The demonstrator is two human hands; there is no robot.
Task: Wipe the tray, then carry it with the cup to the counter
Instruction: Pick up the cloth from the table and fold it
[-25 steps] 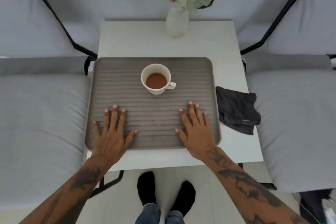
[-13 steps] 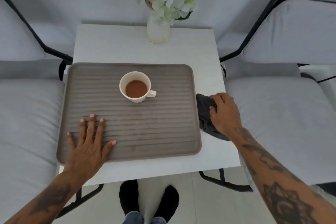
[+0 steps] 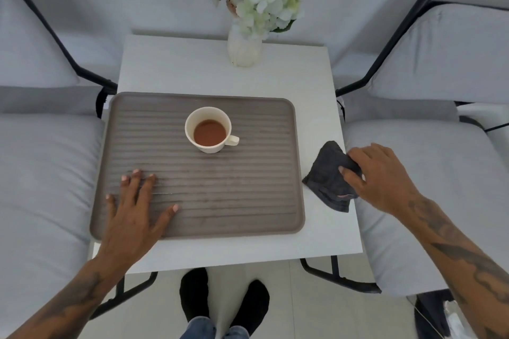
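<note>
Tray [image 3: 220, 201]: ribbed, on the surface, your left hand [image 3: 132, 215] pressing flat on its near-left corner. Cup [image 3: 208, 129]: part-full, on the tray's far middle. Cloth [image 3: 327, 176]: right of the tray, pinched in your right hand [image 3: 380, 176]. Wipe along the ribs, skirting the cup.

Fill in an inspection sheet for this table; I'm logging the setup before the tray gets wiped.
Surface: white table, tray on its left part.
Job's things: ribbed tray lying flat; cup upright on it with brown drink; dark cloth on the table right of the tray.
Clutter: vase of white flowers at the far edge.
Grips: left hand flat on the tray; right hand pinching the cloth.
Cables: nothing seen.
Surroundings: grey cushioned chairs on both sides.
</note>
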